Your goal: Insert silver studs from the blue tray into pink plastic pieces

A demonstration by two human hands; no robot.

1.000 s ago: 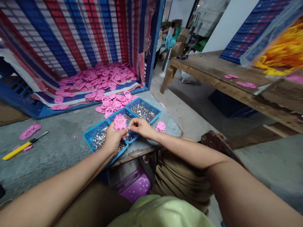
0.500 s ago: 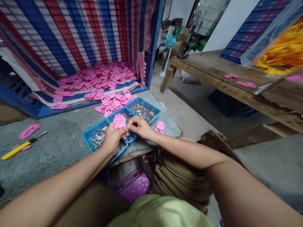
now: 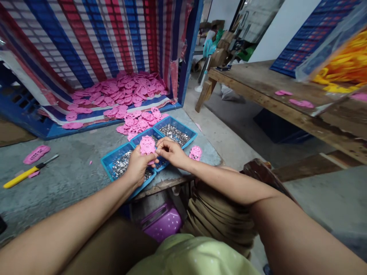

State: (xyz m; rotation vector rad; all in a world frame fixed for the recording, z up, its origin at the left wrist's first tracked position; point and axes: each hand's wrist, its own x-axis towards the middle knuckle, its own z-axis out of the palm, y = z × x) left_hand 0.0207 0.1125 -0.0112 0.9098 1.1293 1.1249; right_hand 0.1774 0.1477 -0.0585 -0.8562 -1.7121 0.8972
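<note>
My left hand [image 3: 138, 165] grips a flat pink plastic piece [image 3: 147, 145] with raised and cut-out shapes, its face turned up. Close at its right edge, my right hand [image 3: 171, 152] has thumb and fingers pinched together; whatever is between them is too small to make out. Both hands are above blue trays [image 3: 104, 162] that hold many small shiny metal parts [image 3: 175, 134]. Another pink piece [image 3: 195, 152], with dark or metallic spots, lies on the table right of my right hand. Behind the trays is a small heap of pink pieces [image 3: 140, 124].
A blue crate [image 3: 183, 76] with a striped lining lies on its side, a big pink pile [image 3: 126, 89] inside. At left are a yellow-handled screwdriver [image 3: 21, 178] and a pink strip [image 3: 36, 154]. A wooden table [image 3: 243, 82] with yellow pieces [image 3: 344, 70] stands right.
The whole view has shifted slightly. My left hand still holds the pink piece, and my right fingers stay pinched near its edge, with only a small change of pose.
</note>
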